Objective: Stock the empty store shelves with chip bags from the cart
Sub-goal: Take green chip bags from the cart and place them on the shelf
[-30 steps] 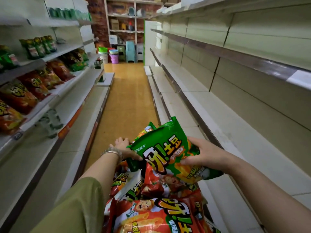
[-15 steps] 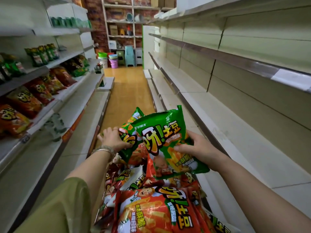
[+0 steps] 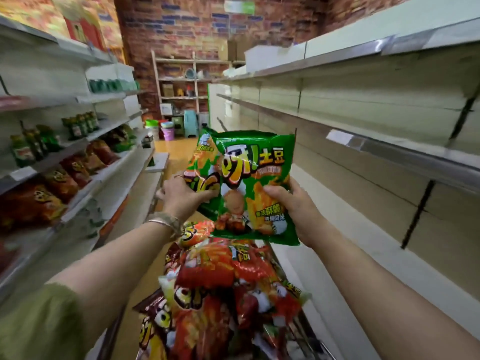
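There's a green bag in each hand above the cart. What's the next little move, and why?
Probably swing the right hand rightward and set its front green bag on the bare right shelf: that shelf holds nothing nearby, both bags are clear of the cart pile, and the left hand grips the second green bag.

Site: small retail shop, one aisle. To my left, tiered metal shelving point(image 3: 118, 166) faced with rows of red chip bags point(image 3: 59, 185) and green bottles point(image 3: 33, 146), a label strip point(image 3: 23, 174) on one shelf edge. To my right, matching shelving point(image 3: 389, 107) with a white label point(image 3: 337, 137) on its rail. Duplicate stock: green chip bag point(image 3: 255, 183) gripped in my right hand point(image 3: 293, 206), second green bag point(image 3: 202, 162) in my left hand point(image 3: 181, 198), a heap of packets point(image 3: 220, 281) below. Far end: brick-pattern wall point(image 3: 181, 35), wooden rack point(image 3: 179, 79), stacked plastic buckets point(image 3: 166, 129).
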`<state>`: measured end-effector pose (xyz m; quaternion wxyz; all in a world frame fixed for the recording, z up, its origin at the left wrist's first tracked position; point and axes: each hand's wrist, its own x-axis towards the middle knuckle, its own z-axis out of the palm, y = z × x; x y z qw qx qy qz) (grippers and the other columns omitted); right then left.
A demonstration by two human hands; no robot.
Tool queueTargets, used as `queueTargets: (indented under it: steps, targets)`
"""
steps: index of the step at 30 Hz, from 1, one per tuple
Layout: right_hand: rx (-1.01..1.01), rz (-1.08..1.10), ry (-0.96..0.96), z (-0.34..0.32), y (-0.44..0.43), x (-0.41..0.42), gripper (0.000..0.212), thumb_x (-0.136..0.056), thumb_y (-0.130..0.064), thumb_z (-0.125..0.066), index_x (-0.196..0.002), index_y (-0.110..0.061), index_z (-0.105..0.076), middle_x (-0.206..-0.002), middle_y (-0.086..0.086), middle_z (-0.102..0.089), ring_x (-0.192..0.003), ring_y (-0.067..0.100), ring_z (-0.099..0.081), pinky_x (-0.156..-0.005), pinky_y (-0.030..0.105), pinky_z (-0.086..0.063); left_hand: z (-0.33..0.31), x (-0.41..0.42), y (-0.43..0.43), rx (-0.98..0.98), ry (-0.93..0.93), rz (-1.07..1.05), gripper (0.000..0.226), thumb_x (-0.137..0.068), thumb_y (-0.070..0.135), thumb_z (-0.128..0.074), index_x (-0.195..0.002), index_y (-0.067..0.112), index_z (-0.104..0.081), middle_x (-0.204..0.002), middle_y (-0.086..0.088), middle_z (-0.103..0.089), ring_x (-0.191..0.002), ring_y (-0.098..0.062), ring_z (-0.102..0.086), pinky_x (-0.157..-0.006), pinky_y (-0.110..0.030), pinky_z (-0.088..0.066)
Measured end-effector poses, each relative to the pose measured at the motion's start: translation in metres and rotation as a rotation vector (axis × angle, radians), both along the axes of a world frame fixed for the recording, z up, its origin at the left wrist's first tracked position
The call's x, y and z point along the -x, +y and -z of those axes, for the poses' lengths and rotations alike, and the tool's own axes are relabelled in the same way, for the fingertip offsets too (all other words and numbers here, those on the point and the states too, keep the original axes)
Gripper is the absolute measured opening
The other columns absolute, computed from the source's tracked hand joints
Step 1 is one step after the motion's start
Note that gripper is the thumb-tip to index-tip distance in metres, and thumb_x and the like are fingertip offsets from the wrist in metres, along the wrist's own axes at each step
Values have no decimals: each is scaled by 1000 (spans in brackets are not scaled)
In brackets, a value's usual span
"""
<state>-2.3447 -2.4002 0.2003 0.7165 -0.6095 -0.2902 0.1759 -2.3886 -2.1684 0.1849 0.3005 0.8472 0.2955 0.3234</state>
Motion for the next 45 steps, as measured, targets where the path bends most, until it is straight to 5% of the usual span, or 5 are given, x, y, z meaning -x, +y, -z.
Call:
queueTargets:
  steps: [8,18,24,33,45]
  targets:
    - [-41,143,-4,-53,-104,91,27,-90,-33,-55,-108,-13,-60,-97,14,-71,-76,23,-70,-68,31,-59,-56,55,-155,112,-5,83,36,-79,38,-70,-86,7,-51,-110,-14,-56,-115,-33,-47,-100,-45,-29]
    - [-9,539,-116,-100,-229,169,31,-89,-36,-59,-110,-14,-63,-101,11,-72,-88,26,-70,-84,39,-56,-100,83,-282,92,-201,451,43,-76,25,-74,-54,11,-41,-59,-9,-44,-69,-28,-47,-63,-34,-36]
    - [-74,812,-65,-126,-280,207,28,-88,-39,-57,-92,-15,-70,-93,12,-73,-80,27,-70,-85,44,-54,-124,74,-336,13,-190,712,24,-77,18,-71,-86,18,-50,-82,-7,-50,-89,-27,-51,-94,-39,-39]
    - [-52,1167,2,-124,-320,282,30,-88,-42,-57,-91,-14,-68,-95,15,-73,-84,30,-68,-88,45,-53,-132,97,-417,-61,-141,1104,24,-76,11,-62,-65,15,-41,-68,-3,-44,-79,-25,-38,-88,-36,-32]
    - [-60,1528,11,-133,-406,427,28,-88,-42,-56,-95,-17,-68,-96,13,-73,-74,26,-68,-80,40,-54,-154,195,-539,-97,-103,1578,72,-15,58,-52,-70,12,-58,-72,-7,-63,-84,-29,-55,-78,-34,-26]
